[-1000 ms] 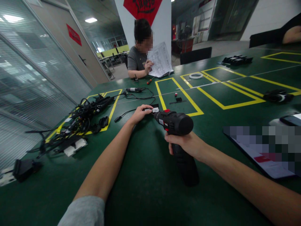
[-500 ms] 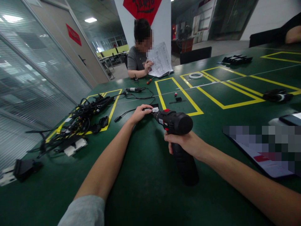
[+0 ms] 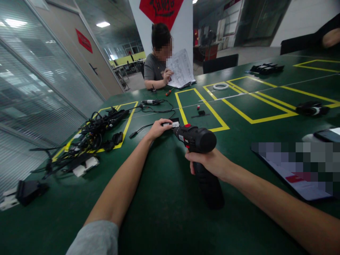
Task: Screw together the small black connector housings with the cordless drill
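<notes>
My right hand [image 3: 204,163] is wrapped round the grip of a black and red cordless drill [image 3: 198,138], whose chuck points away from me and to the left. Its tip meets the near side of a small black device with a white label [image 3: 175,124]; the bit itself is too small to make out. My left hand [image 3: 159,128] has its fingers closed over the left part of that device, against the green table [image 3: 159,212]. A black cable [image 3: 136,132] with a plug end lies just left of my left hand.
A heap of black cables [image 3: 98,127] and parts fills the left side. Yellow tape outlines [image 3: 212,115] mark the table, with a white ring [image 3: 221,86] beyond. A tablet-like panel [image 3: 305,187] lies at right. Across the table a person [image 3: 156,71] holds papers [image 3: 182,67].
Both hands, the drill and the labelled device stay almost where they were. The view has shifted very slightly.
</notes>
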A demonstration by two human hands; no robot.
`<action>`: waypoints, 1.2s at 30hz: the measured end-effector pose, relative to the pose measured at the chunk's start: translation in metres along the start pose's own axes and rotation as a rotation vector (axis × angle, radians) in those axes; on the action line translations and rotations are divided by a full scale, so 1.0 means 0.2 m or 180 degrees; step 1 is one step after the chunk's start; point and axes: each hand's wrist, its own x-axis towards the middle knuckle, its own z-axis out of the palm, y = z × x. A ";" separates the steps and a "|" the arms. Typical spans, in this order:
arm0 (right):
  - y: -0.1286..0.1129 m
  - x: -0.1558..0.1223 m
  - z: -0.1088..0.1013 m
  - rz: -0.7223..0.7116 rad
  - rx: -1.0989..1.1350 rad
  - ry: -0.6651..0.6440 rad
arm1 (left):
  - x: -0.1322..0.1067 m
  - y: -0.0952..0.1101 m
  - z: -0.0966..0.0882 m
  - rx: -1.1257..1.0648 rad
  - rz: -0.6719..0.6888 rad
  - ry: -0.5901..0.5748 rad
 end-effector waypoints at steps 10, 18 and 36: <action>0.00 0.00 0.00 0.0044 0.0034 0.0048 | 0.00 0.01 -0.01 0.0081 0.0041 -0.0051; -0.01 0.00 0.00 0.0010 0.0006 0.0047 | -0.01 0.01 0.00 0.0047 -0.0027 0.0035; 0.01 0.00 0.00 -0.0042 -0.0059 0.0030 | -0.01 0.02 0.01 0.0014 -0.0023 0.0056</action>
